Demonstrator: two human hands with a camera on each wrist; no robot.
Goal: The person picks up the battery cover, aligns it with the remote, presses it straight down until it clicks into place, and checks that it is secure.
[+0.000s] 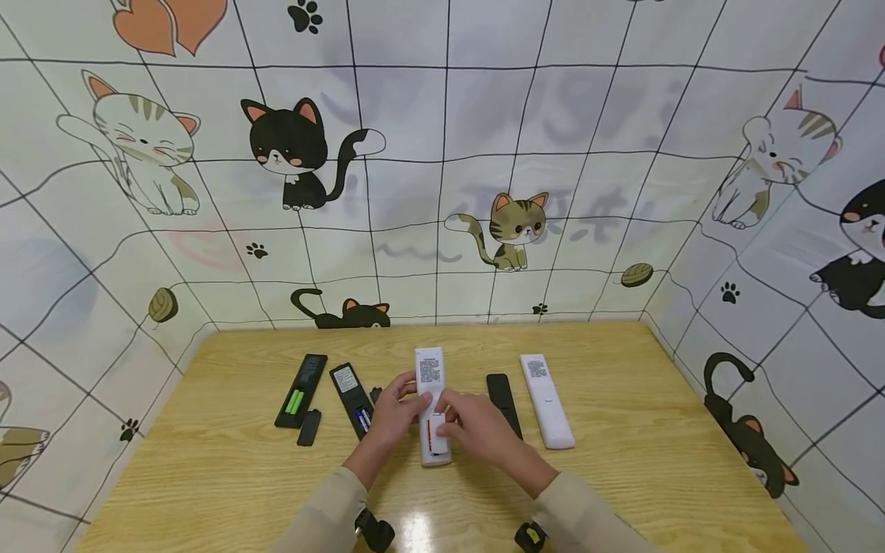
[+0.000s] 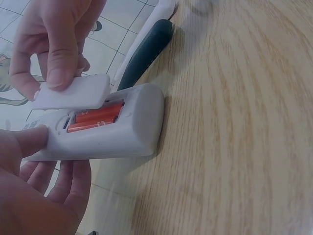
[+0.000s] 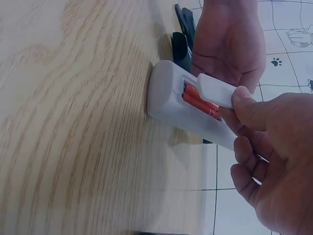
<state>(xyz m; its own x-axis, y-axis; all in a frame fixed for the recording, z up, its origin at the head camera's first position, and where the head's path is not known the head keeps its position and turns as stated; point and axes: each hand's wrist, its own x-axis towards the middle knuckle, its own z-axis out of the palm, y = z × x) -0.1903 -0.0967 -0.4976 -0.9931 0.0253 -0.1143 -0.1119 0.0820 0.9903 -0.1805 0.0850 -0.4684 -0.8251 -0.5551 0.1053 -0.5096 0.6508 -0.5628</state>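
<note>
A white remote control lies back side up in the middle of the table, its battery bay uncovered. Two red batteries sit side by side in that bay. My left hand grips the remote from its left side, thumb on top and fingers along the far edge in the left wrist view. Between thumb and fingers, my right hand pinches a white battery cover. The cover is tilted just above the bay, partly over the batteries. In the head view the right fingers hide part of it.
Left of the hands lie a black remote with green batteries, its loose cover, and another black remote with its bay uncovered. To the right are a black remote and a white remote. A cat-print curtain surrounds the wooden table.
</note>
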